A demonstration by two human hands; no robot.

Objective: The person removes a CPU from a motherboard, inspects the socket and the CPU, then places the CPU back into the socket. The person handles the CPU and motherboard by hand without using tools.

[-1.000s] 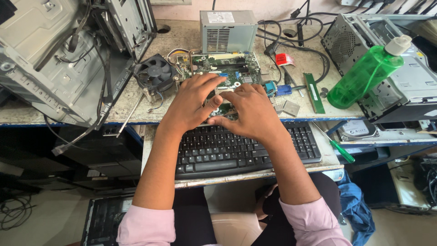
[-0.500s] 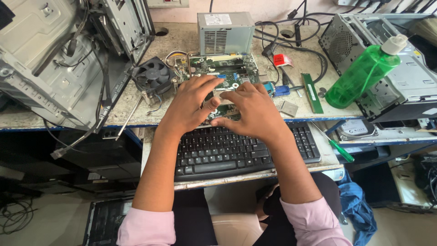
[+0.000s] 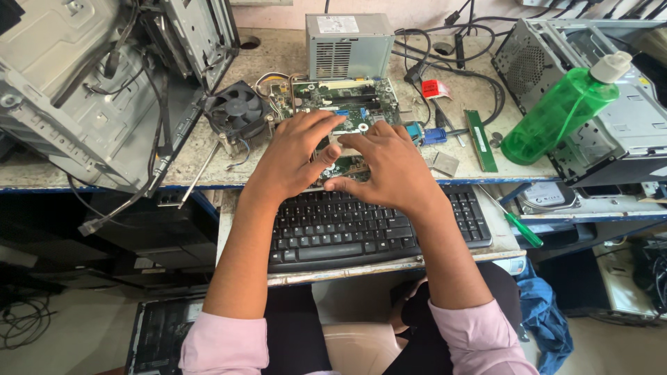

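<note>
both hands are resting on the motherboard [image 3: 347, 111], which is lying flat on the bench [image 3: 278, 55] just past the keyboard [image 3: 347, 229]. the left hand [image 3: 295, 156] is lying palm down with its fingers [image 3: 316, 123] loosely spread and pointing at the board's middle, thumb angling toward the right hand. the right hand [image 3: 389, 167] is lying beside it, fingers [image 3: 368, 135] close together and curled down onto the board, thumb tucked low at the board's near edge. whether either hand is pinching a part beneath is impossible to tell, since the palms are covering that spot.

just left of the left fingers a black fan [image 3: 236, 111] is sitting, and beyond it an open case [image 3: 90, 90] is leaning on its side. straight ahead of the fingertips a grey power supply [image 3: 349, 45] is standing. right of the right fingers a green ram stick [image 3: 480, 140] is lying, then a green bottle [image 3: 563, 111] is leaning against a second case [image 3: 625, 132]. a green-handled screwdriver [image 3: 517, 226] is lying near the keyboard's right end.
</note>
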